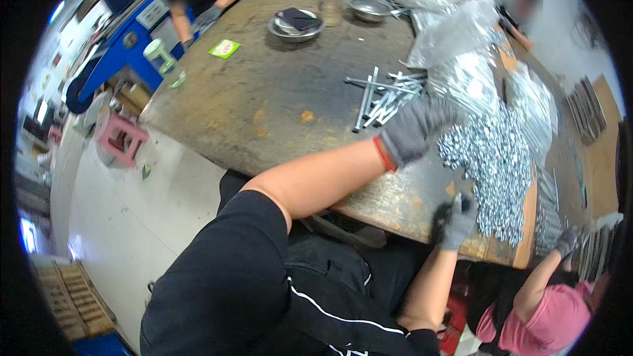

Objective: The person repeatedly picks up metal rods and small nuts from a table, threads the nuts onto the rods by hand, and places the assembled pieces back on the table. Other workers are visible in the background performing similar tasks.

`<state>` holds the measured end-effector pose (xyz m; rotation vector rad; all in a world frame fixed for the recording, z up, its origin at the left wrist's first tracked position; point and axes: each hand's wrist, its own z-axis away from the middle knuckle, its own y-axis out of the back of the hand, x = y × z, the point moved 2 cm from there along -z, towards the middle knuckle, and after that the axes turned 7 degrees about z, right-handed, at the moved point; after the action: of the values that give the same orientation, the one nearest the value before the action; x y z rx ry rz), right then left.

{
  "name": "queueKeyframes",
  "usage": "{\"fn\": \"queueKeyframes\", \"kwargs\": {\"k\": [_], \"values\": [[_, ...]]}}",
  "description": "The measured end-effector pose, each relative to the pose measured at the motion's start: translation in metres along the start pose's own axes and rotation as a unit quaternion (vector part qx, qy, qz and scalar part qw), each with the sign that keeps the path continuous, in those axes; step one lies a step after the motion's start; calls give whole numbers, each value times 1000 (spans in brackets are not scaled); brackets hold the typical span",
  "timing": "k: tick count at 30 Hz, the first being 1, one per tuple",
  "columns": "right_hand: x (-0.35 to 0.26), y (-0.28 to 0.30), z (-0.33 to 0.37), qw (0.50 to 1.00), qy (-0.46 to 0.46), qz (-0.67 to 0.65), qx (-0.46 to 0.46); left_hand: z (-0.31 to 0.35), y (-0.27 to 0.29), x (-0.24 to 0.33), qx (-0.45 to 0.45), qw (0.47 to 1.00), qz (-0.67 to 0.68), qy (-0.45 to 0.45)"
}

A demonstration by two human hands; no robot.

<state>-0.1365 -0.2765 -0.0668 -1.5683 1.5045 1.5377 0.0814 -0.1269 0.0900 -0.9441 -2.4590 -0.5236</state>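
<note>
"Where was the left hand?"

"The gray-gloved left hand (422, 130) was by the table's (244, 99) loose silvery metal rods (395, 95), just left of the heap of small shiny metal parts (501, 171). Blur hid its fingertips, so I couldn't tell whether it grasped anything."

"And the right?"

"The right hand (458, 222), gloved too, was at the near edge, just beside that heap's left side. Its fingers looked bent, but I couldn't tell whether they held a part."

"What lay behind the heap?"

"Clear plastic bags (455, 34), crumpled beyond it."
</note>
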Motion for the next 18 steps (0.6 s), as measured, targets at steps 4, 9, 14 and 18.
{"fn": "queueKeyframes", "kwargs": {"k": [4,9,14,18], "values": [[-90,-9,83,981,0,-135,-136,79,25,56,-115,985,-88,93],[-131,-29,152,939,-37,-214,-266,181,34,91,-236,884,120,385],[-156,-29,170,906,-11,-126,-404,214,53,128,-122,777,284,549],[-172,-27,170,893,166,-42,-416,212,70,140,-167,782,262,541]]}}
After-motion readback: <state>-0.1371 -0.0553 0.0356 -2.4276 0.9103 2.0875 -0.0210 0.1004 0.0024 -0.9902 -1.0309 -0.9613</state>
